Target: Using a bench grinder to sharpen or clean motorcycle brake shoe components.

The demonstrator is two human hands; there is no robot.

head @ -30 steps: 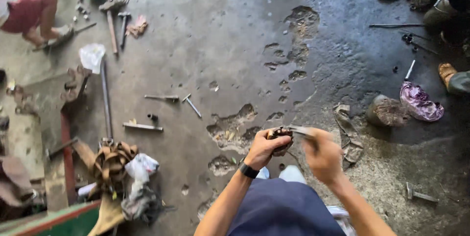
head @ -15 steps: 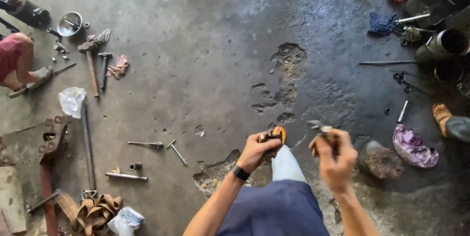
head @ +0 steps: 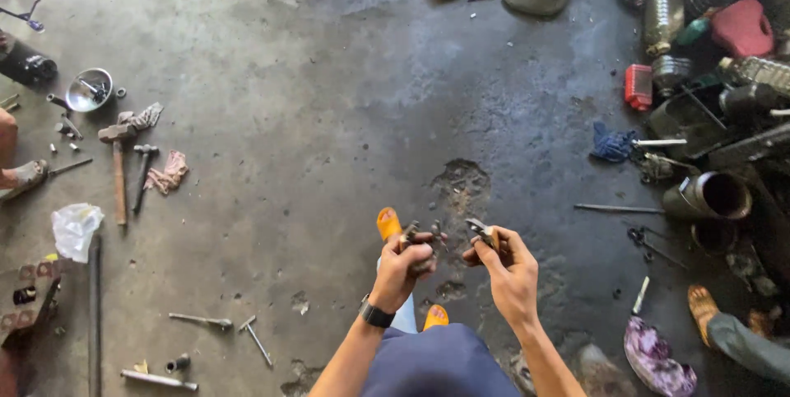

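Orange sandals [head: 388,222], black wristband [head: 377,315], blue rag [head: 611,143], red can [head: 638,87] — grey stained floor [head: 313,117].

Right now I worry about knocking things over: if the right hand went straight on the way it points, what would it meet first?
The right hand holds a small metal part and points up-left. Nothing stands close ahead; the pothole in the concrete floor lies first in that line, though depth is unclear.

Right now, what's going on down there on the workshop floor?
A person stands over a stained concrete floor, holding a small dark metal part in each hand. The left hand grips one greasy piece; the right hand pinches another in its fingers, the two held apart. A hammer, rags and loose bolts lie to the left; canisters and pipes crowd the right.
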